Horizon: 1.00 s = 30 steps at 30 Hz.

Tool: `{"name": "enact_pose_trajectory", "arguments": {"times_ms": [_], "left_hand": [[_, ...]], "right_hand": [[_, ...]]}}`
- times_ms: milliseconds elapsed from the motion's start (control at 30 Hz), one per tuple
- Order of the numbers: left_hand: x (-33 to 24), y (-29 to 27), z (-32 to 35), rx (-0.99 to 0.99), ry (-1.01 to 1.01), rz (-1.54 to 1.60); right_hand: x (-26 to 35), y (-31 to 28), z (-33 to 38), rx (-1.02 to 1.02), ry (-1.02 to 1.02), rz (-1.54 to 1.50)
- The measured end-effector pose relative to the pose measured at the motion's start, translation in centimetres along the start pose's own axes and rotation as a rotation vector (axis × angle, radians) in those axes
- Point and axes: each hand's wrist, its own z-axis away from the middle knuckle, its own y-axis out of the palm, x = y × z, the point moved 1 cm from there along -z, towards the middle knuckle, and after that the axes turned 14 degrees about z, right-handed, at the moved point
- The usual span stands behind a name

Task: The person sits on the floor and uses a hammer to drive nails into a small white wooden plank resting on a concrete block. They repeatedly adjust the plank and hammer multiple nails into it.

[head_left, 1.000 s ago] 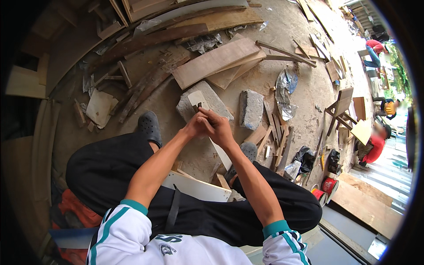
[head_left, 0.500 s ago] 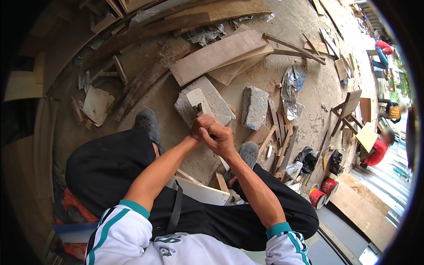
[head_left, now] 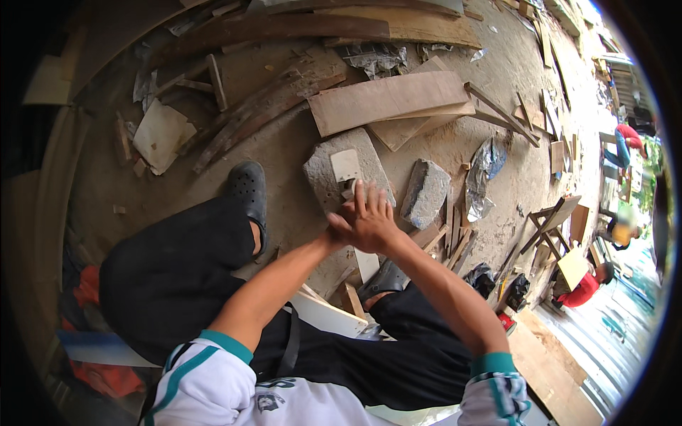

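My right hand [head_left: 375, 221] lies over my left, its fingers stretched out and apart, pointing away from me. My left hand [head_left: 342, 228] is partly covered by it and seems closed around something. A small metal-looking end [head_left: 348, 187] shows just beyond the hands; the rest of that thing is hidden. It touches or lies close to a flat cream-coloured piece [head_left: 346, 164] with rounded corners and a small hole. That piece rests on a grey concrete block [head_left: 325, 165] between my feet.
A second rough block [head_left: 425, 193] lies to the right. Beyond are plywood boards [head_left: 394, 99], wood strips and crumpled foil [head_left: 485, 177]. A white-edged board [head_left: 327, 312] lies between my legs. A wooden stool [head_left: 550, 224] and a person in red [head_left: 584, 290] are far right.
My right hand has opened from a closed grip, fingers now extended. The view has shifted, so the blocks and boards appear farther right. The cream piece stays on the block.
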Motion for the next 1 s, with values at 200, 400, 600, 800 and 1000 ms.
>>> {"name": "enact_pose_trajectory", "arguments": {"times_ms": [200, 400, 600, 800, 1000], "left_hand": [[-1.0, -0.7, 0.2, -0.009, 0.008, -0.011], [-1.1, -0.3, -0.6, 0.01, 0.02, -0.033], [-1.7, -1.8, -0.9, 0.061, 0.022, -0.138], [-4.3, -6.3, -1.5, 0.007, 0.338, -0.404], [-2.5, -7.4, 1.4, -0.507, -1.107, 0.489]], "right_hand": [[2.0, -2.9, -1.6, 0.074, -0.069, 0.155], [1.0, -1.0, -2.0, 0.007, 0.117, 0.157], [1.1, -3.9, -0.1, 0.381, 0.149, 0.027], [0.1, 1.1, -4.6, 0.715, 0.112, 0.003], [1.7, -2.2, -4.1, 0.753, 0.138, -0.029]]}}
